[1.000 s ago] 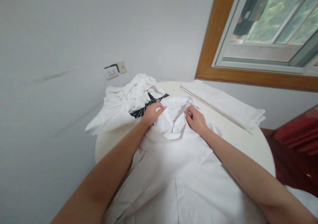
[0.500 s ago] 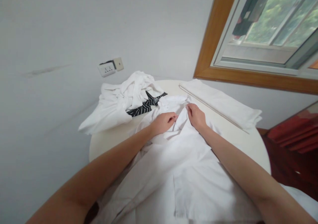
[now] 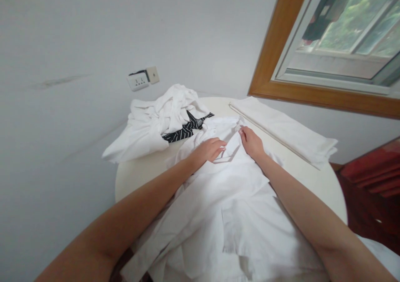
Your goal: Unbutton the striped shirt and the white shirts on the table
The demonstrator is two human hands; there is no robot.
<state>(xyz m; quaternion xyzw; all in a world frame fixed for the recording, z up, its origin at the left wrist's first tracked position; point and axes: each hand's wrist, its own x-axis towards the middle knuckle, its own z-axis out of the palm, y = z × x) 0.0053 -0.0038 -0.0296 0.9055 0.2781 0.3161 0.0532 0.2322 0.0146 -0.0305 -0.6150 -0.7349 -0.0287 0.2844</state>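
Observation:
A white shirt (image 3: 231, 207) lies spread over a round cream table (image 3: 140, 175), its collar end pointing away from me. My left hand (image 3: 209, 149) rests on the collar area with fingers stretched flat on the cloth. My right hand (image 3: 252, 143) lies just to the right of it, fingers extended and pressing the collar fabric down. Neither hand grips anything. Both forearms reach over the shirt body.
A heap of white clothes (image 3: 156, 121) with a black striped bow tie (image 3: 186, 129) sits at the table's far left. A folded white cloth (image 3: 284, 129) lies at the far right. Behind are a wall socket (image 3: 139, 81), a wood-framed window (image 3: 328, 52) and red furniture (image 3: 375, 177).
Both hands came together at the collar and went from pinching the cloth to lying flat on it. The collar now lies flatter. The shirt body has bunched more near me.

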